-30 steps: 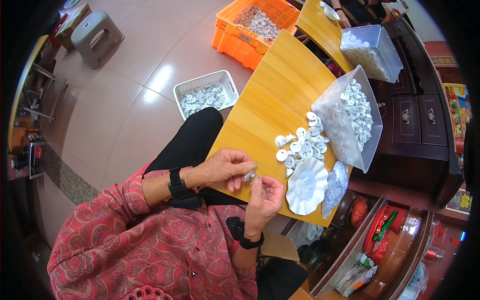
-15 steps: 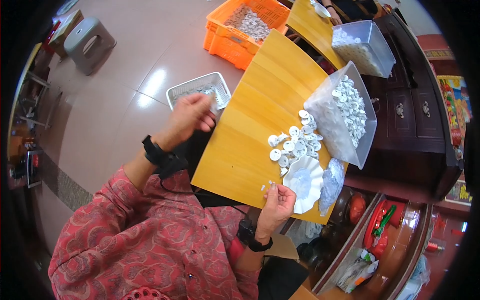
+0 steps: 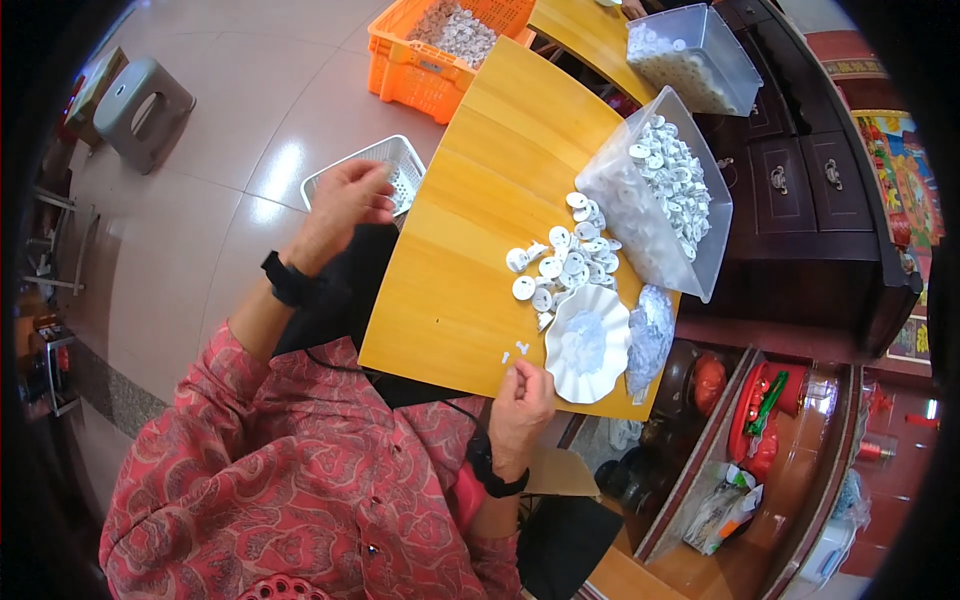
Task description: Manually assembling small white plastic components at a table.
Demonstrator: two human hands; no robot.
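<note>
My left hand (image 3: pixel 345 200) reaches out to the left over the floor, at the near edge of a white mesh basket (image 3: pixel 385 160) holding white parts. Its fingers are loosely curled and I see nothing in them. My right hand (image 3: pixel 520 395) rests at the near edge of the wooden table (image 3: pixel 470 230), fingertips pinched together beside a few tiny white bits (image 3: pixel 512 350). Just right of it lies a white scalloped dish (image 3: pixel 588 345). A loose pile of round white plastic parts (image 3: pixel 560 260) sits beyond the dish.
A tilted clear bin (image 3: pixel 660 200) of white parts lies on the table's right side, with a clear bag (image 3: pixel 650 335) beside the dish. Farther off are an orange crate (image 3: pixel 440 50), a second clear bin (image 3: pixel 690 55), a grey stool (image 3: pixel 145 100) and a dark cabinet (image 3: pixel 800 200).
A second ago both hands were together on a small white part at the table edge. My left hand then swung left to the basket; my right hand stayed near the edge.
</note>
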